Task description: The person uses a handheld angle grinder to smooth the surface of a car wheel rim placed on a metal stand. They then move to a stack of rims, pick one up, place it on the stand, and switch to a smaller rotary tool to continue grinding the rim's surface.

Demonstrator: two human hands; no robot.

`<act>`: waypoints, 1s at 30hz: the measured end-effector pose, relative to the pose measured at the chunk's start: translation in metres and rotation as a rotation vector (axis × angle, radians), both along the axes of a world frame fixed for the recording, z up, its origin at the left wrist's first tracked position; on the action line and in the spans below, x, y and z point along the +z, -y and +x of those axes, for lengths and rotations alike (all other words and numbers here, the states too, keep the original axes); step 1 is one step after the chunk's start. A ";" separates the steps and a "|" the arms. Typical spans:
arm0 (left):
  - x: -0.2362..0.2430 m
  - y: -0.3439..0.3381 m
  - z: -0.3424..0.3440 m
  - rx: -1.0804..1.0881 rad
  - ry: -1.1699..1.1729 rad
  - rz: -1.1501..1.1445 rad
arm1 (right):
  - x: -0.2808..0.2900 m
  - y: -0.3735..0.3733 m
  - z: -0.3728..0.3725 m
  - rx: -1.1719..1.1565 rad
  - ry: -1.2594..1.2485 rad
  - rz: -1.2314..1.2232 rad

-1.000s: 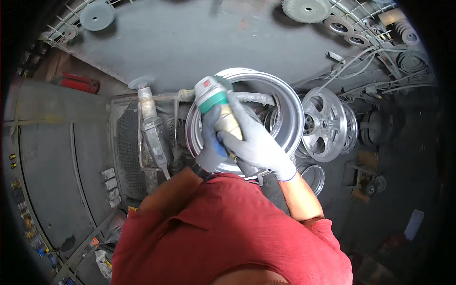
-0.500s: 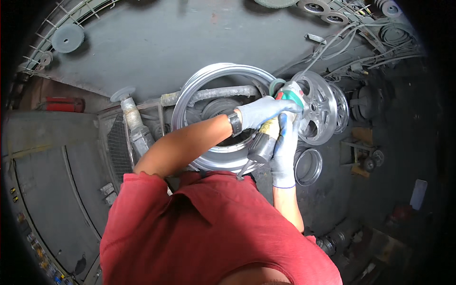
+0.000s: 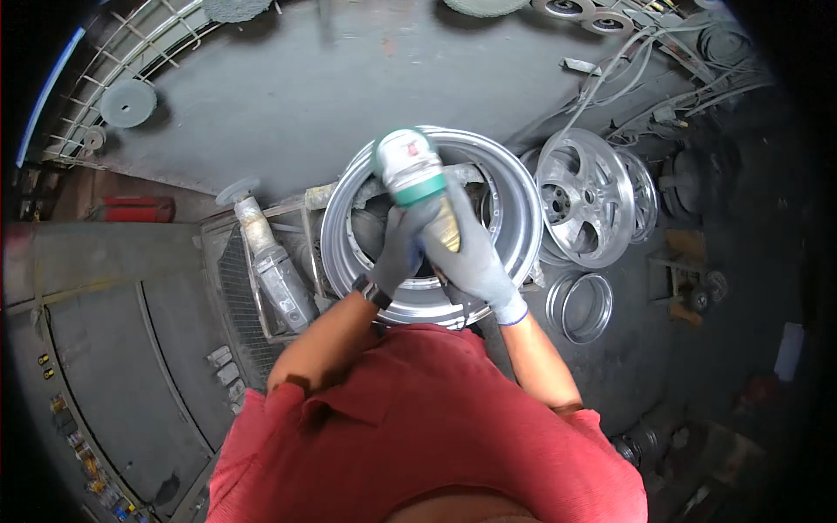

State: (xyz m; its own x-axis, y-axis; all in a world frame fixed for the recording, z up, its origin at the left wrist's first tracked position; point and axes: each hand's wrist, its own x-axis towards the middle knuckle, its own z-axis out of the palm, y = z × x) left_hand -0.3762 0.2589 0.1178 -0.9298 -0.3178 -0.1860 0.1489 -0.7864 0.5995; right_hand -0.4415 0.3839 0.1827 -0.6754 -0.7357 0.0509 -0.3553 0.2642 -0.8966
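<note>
Both of my hands wear grey gloves and close round an angle grinder (image 3: 410, 166) with a white head, a green band and a yellow-marked body. My left hand (image 3: 404, 237) wraps its body from the left, below the green band. On the other side, my right hand (image 3: 478, 253) grips the same body. The grinder is held over the opening of a large silver wheel rim (image 3: 521, 228) lying in front of me. The tool's rear end is mostly hidden by my gloves.
A spoked alloy wheel (image 3: 602, 196) leans at the right, with a smaller ring-shaped rim (image 3: 586, 307) below it. A grey power tool (image 3: 286, 288) with a disc stands at the left. Cables (image 3: 629, 78) and a wire rack (image 3: 144, 44) line the far wall.
The grinder has swung left from beside the spoked wheel to above the large rim, both hands moving with it. My right hand now sits higher on its right side.
</note>
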 end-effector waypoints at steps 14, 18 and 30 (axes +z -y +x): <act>0.003 0.009 -0.037 -0.376 0.014 -0.278 | -0.024 -0.009 0.012 -0.289 0.203 -0.060; -0.031 0.008 0.026 0.014 0.018 -0.294 | -0.029 0.003 0.002 0.125 0.053 -0.039; -0.016 -0.007 -0.059 -0.426 -0.152 -0.507 | -0.047 -0.031 0.013 -0.422 0.172 -0.187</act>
State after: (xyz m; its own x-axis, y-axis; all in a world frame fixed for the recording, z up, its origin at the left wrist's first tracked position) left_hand -0.4353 0.2654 0.1017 -0.9971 0.0685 0.0317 -0.0001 -0.4220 0.9066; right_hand -0.4283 0.4149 0.1361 -0.9229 -0.3845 0.0177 -0.0949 0.1825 -0.9786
